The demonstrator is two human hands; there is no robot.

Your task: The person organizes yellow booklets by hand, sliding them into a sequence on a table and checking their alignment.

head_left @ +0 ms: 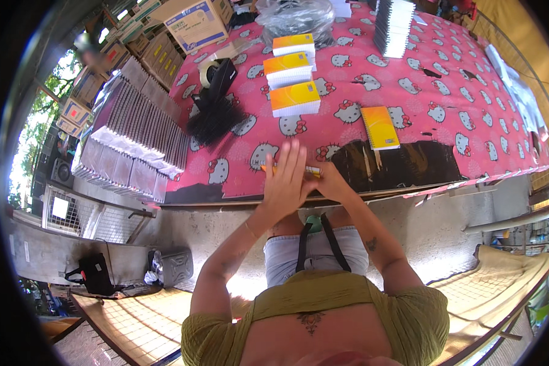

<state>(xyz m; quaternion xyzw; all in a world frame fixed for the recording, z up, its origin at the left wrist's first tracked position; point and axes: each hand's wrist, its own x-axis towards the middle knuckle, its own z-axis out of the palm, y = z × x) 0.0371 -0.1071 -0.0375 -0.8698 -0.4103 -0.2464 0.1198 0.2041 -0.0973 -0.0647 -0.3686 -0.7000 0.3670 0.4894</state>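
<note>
Pink cartoon-cat cloth (409, 91) covering a long table, its near edge torn to show dark wood; both hands working at that near edge; left hand (285, 183) flat, fingers straight and together, palm pressed down on a small yellow-edged notepad (312, 171) of which only a strip shows beyond the fingers; right hand (330, 183) just beside it, fingers curled on the pad's right end, though whether they pinch it cannot be told; single yellow spiral notebook (379, 127) lying flat to the right, well apart from the hands; three stacks of orange-covered pads (294, 99) in a row farther back; tall stack of white pads (394, 25) at the far end; black tape dispenser (218, 76) and bundle of black spiral bindings (213, 119) at the left; rows of wrapped grey books (131, 137) beside the table; cardboard boxes (192, 21) behind
</note>
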